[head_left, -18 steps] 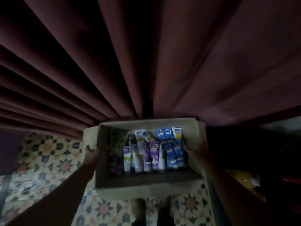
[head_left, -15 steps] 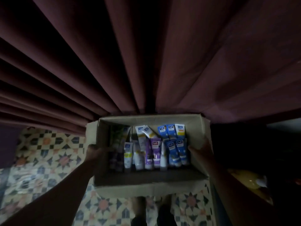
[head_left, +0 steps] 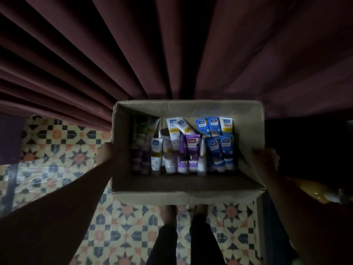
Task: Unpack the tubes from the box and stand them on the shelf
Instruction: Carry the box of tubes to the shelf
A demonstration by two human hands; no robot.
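Note:
I hold an open cardboard box (head_left: 187, 194) in front of me above the floor. My left hand (head_left: 106, 153) grips its left wall and my right hand (head_left: 264, 159) grips its right wall. Inside lie several tubes: blue ones (head_left: 219, 146) at the right, purple ones (head_left: 191, 152) in the middle, white ones (head_left: 156, 152) left of them, and dark greenish ones (head_left: 141, 131) at the far left. No shelf is in view.
A dark red pleated curtain (head_left: 172, 50) hangs right behind the box. Patterned floor tiles (head_left: 57, 150) lie below, with my legs and feet (head_left: 183, 226) under the box. A yellowish object (head_left: 315, 190) sits in the dark at the right.
The box has come closer and a little to the right in my view, still carried in both hands. The tubes inside have kept their places.

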